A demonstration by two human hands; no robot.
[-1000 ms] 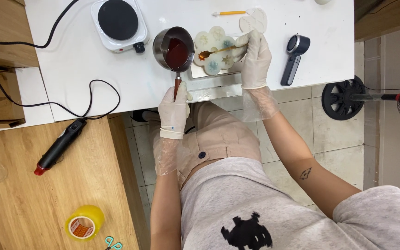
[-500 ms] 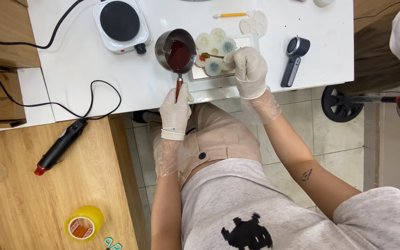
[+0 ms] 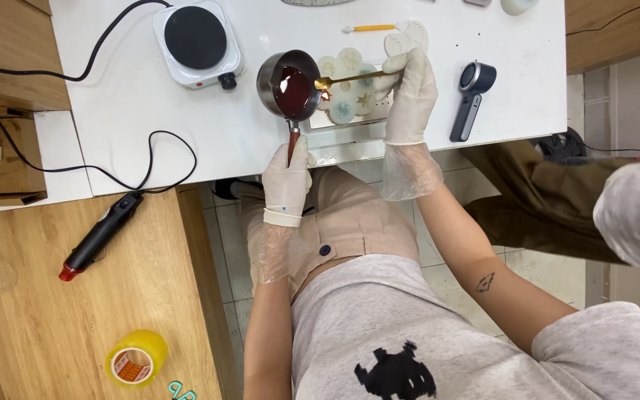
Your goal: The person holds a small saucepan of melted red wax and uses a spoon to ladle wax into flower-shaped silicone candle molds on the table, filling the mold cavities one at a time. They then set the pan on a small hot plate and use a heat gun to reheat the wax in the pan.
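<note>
Left hand [image 3: 287, 174] in a clear glove, grip wrapped around the wooden handle of a small saucepan [image 3: 290, 87]. Pan's long axis runs 12–6: bowl at 12, handle at 6 toward the body. Dark red liquid inside. Pan sits over the white counter [image 3: 135, 104], near its front edge.

Right hand [image 3: 411, 92], also gloved, grip pinched on the tail of a gold spoon [image 3: 350, 78]. Spoon's long axis is nearly level, bowl pointing to 9, at the pan's rim; handle trails to 3 into the fingers. Spoon passes over a round mould [image 3: 350, 92] with pale shapes in it, just at 3 o'clock of the pan.

Around, left to right: heat gun [image 3: 98, 237] on the wooden floor at 8, yellow tape roll [image 3: 136, 358] at 7, black cable [image 3: 112, 148] looping across the counter, single hot plate [image 3: 195, 33] at 10 of the pan, dark handheld device [image 3: 470, 92] at 3 of the right hand. Nothing lies between pan and mould.
</note>
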